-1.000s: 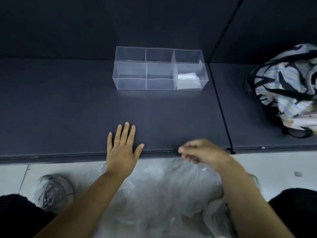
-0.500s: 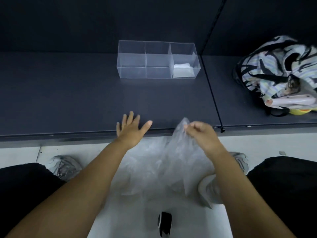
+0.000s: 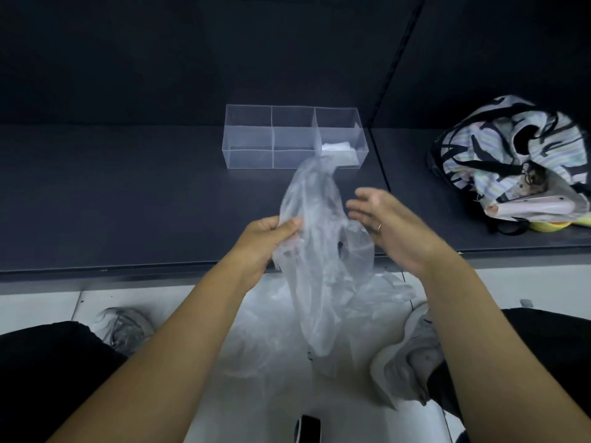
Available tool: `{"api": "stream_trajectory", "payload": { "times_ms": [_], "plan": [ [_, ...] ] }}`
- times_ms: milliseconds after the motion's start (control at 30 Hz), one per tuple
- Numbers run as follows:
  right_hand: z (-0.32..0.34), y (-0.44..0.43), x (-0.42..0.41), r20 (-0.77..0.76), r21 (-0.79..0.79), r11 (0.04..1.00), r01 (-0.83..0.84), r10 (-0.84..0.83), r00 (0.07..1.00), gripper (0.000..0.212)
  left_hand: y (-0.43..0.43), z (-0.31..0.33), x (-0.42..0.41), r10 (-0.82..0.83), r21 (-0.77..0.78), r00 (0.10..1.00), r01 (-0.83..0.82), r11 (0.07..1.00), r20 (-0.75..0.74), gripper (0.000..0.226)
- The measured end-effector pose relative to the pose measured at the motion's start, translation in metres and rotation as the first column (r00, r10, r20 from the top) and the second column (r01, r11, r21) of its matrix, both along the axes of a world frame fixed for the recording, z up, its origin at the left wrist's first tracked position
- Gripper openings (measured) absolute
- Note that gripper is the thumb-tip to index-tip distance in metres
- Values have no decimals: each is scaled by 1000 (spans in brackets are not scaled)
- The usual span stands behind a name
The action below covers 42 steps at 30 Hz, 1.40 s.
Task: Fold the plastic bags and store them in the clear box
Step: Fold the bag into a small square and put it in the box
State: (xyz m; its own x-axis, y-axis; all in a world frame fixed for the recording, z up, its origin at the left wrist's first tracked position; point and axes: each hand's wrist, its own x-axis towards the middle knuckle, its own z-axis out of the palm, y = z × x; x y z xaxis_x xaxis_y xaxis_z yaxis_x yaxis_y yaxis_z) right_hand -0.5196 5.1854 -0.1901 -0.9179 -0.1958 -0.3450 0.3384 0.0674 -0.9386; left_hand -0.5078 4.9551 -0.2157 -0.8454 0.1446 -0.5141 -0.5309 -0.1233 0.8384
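In the head view, the left hand (image 3: pixel 268 238) pinched the plastic bag (image 3: pixel 316 251) between thumb and curled fingers above the dark shelf's (image 3: pixel 128 203) front edge. The bag hung down toward loose bags (image 3: pixel 265 334) on the floor. The right hand (image 3: pixel 383 219), blurred, was just beside it with its fingers loosely spread. Bare shelf lay before the clear box (image 3: pixel 249 139), whose right compartment held a folded bag (image 3: pixel 335 147). A patterned tote (image 3: pixel 511 155) sat well right.

Dim, soft light; right hand (image 3: pixel 380 219) motion-blurred; edges bowed.
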Motion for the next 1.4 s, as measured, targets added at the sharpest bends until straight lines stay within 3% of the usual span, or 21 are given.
{"api": "stream_trajectory", "payload": {
  "times_ms": [100,200,300,367,433,467,533,567,633,667,700,733,767,833,900,967,1033,1100,1133,1300,1400],
  "plan": [
    [-8,-10,15,46,35,974,-225,223,974,48,-3,1,1,60,41,998,-62,997,27,21],
    [-14,-23,19,15,23,1000,12,-12,1000,6,-5,-1,2,92,45,995,-95,994,49,31],
    [-21,-14,16,94,-38,939,341,-336,937,18,-12,2,0,149,104,984,-159,982,97,43],
    [-24,1,13,212,71,853,517,-519,828,17,-17,5,-2,167,181,980,-184,966,105,54],
    [-26,12,12,272,216,800,560,-600,753,7,-20,8,-3,161,240,980,-185,953,117,64],
    [-25,14,12,238,288,776,561,-625,743,17,-20,10,-4,149,265,981,-176,948,121,66],
    [-19,9,15,-23,358,694,624,-662,749,37,-17,13,-4,125,307,985,-157,938,121,64],
    [-9,0,18,-207,343,690,637,-606,768,43,-15,14,-4,120,316,986,-152,936,119,61],
    [13,-27,24,-451,298,863,408,-249,857,53,-11,15,-5,107,317,988,-138,938,114,57],
    [21,-42,26,-452,357,917,175,6,892,58,-8,16,-5,103,322,989,-134,937,109,55],
    [24,-58,27,-402,440,897,-36,233,885,63,-6,17,-6,102,335,989,-131,933,104,55],
    [22,-68,28,-360,508,849,-146,364,859,62,-4,19,-6,98,350,990,-126,928,98,55],
    [19,-77,27,-363,536,832,-145,382,850,54,-3,21,-6,92,358,992,-119,926,92,55],
    [15,-82,23,-445,451,892,29,196,874,30,-3,23,-6,99,333,992,-120,935,78,55],
    [13,-76,19,-425,264,945,194,-67,903,16,-2,24,-4,136,234,990,-142,962,44,47],
    [11,-67,16,-275,79,955,284,-253,928,17,-3,23,-1,115,20,992,-114,993,-54,47],
    [9,-60,15,-92,-97,944,317,-326,941,19,-3,21,5,-37,-167,985,8,986,-171,74],
    [8,-56,14,39,-226,915,335,-335,942,21,4,15,9,-171,-218,965,127,968,-198,96],
    [8,-54,12,85,-264,898,353,-343,936,25,7,11,10,-201,-221,959,156,963,-200,95],
    [8,-42,9,158,-269,856,442,-413,897,32,12,-6,11,-91,-233,969,35,972,-230,23],
    [8,-26,5,61,-158,804,574,-572,818,24,-1,-11,9,48,-253,963,-117,960,-265,16]
  ]
}}
